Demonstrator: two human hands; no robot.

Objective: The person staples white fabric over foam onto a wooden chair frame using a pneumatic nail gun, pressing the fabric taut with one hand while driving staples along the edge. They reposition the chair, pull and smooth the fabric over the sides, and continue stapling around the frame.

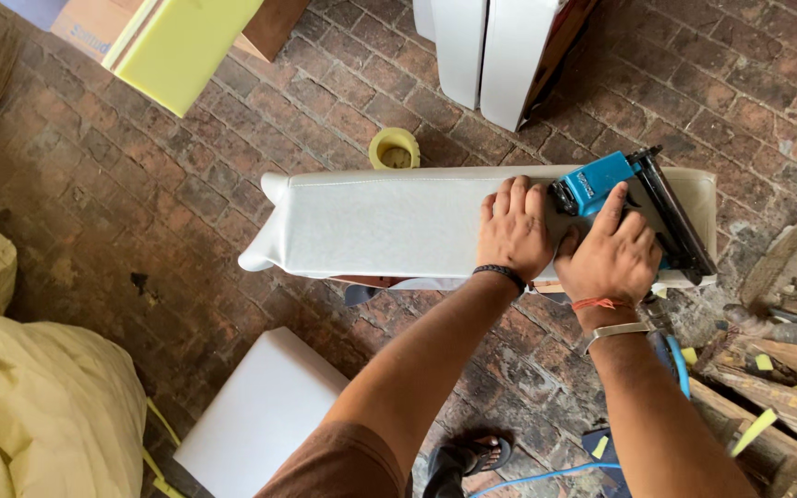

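Observation:
A long panel wrapped in white leatherette (389, 221) lies across my view above a brick floor. My left hand (512, 231) presses flat on the white covering near the panel's right part, fingers together. Right beside it, my right hand (612, 256) grips a blue and black pneumatic staple gun (634, 198), its nose resting on the panel close to my left hand's fingers. A blue air hose (546, 476) trails down from the gun past my right arm.
A yellow tape roll (394, 148) sits on the bricks behind the panel. White cushions (260, 415) (486, 51), yellow foam (182, 46) and a cream sack (39, 406) surround me. Wooden scraps (786, 369) pile at right. My sandalled foot (472, 456) is below.

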